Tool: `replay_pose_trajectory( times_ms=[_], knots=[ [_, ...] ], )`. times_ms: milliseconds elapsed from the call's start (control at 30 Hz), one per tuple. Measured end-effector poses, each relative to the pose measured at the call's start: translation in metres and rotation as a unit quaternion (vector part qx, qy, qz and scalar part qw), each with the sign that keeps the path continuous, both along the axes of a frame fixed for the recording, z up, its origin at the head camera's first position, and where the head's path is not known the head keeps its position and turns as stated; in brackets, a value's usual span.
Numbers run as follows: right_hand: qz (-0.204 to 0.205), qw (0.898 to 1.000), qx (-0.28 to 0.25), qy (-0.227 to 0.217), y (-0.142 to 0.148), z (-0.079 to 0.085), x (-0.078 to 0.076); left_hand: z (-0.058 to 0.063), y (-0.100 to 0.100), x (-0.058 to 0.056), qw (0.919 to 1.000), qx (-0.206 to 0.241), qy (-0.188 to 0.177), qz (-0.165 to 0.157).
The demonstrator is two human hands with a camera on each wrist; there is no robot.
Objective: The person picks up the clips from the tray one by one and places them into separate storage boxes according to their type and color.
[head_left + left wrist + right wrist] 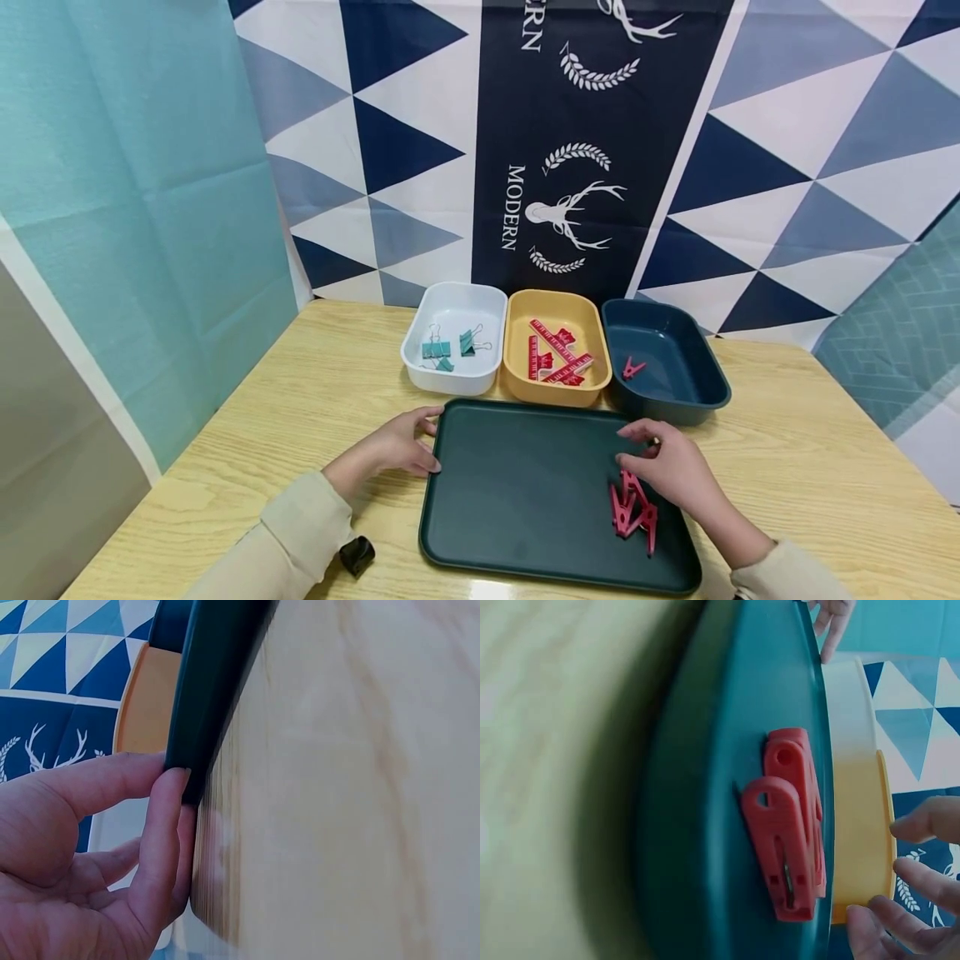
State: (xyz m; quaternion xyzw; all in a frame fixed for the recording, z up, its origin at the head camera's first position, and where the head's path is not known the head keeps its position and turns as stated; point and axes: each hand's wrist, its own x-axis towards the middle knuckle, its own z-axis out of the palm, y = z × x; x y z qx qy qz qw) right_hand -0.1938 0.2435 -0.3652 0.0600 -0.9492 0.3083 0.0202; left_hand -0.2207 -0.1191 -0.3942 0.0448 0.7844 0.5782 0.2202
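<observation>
A dark green tray (525,492) lies on the table, and my left hand (401,442) grips its far left corner. The left wrist view shows the thumb and fingers of that hand (97,855) against the tray's edge (202,697). Several pinkish-red clothespins (633,517) lie heaped on the tray's right side. My right hand (671,467) hovers just beyond that heap, fingers loosely bent and apart. Nothing shows between the fingers of the right hand (915,900) in the right wrist view, where the clothespins (784,847) rest on the tray.
Behind the tray stand a white bin (450,382) with teal binder clips (435,350), a yellow bin (555,392) with red ruler-marked pieces (534,357), and a dark blue bin (675,408) holding one clothespin (632,368). A small black object (356,556) is beside the left sleeve.
</observation>
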Motion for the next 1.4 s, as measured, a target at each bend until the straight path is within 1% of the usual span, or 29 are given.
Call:
replay_pose_trajectory(
  times_ms=[200, 333, 400, 633, 833, 1033, 1200, 1300, 1400],
  knots=[
    [0.008, 1.0, 0.003, -0.03, 0.002, -0.003, 0.005, -0.001, 0.0, 0.001, 1.0, 0.002, 0.003, -0.002],
    [0.009, 0.998, -0.006, -0.066, 0.001, -0.007, 0.007, -0.002, 0.0, 0.001, 1.0, -0.004, 0.007, -0.003],
    [0.013, 0.997, -0.006, -0.075, 0.001, -0.009, 0.008, -0.002, 0.0, 0.001, 0.9999, -0.005, 0.008, -0.004],
    [0.04, 0.996, 0.039, -0.066, 0.002, -0.014, 0.009, -0.001, 0.0, 0.001, 1.0, 0.0, 0.004, -0.001],
    [0.051, 0.995, 0.043, -0.081, 0.004, -0.012, 0.008, -0.002, 0.0, 0.0, 1.0, -0.001, 0.003, 0.001],
    [0.038, 0.995, 0.032, -0.091, 0.003, -0.012, 0.008, -0.002, 0.0, 0.001, 1.0, -0.004, 0.005, 0.002],
    [0.025, 0.996, 0.037, -0.08, 0.003, -0.013, 0.006, -0.002, -0.001, 0.001, 1.0, -0.006, 0.005, 0.003],
    [0.009, 0.996, 0.03, -0.082, 0.003, -0.013, 0.005, -0.003, -0.001, 0.0, 1.0, -0.007, 0.004, 0.003],
    [-0.012, 0.996, 0.01, -0.09, 0.002, -0.014, 0.006, -0.003, -0.001, 0.0, 1.0, -0.007, 0.006, 0.0]
  ],
)
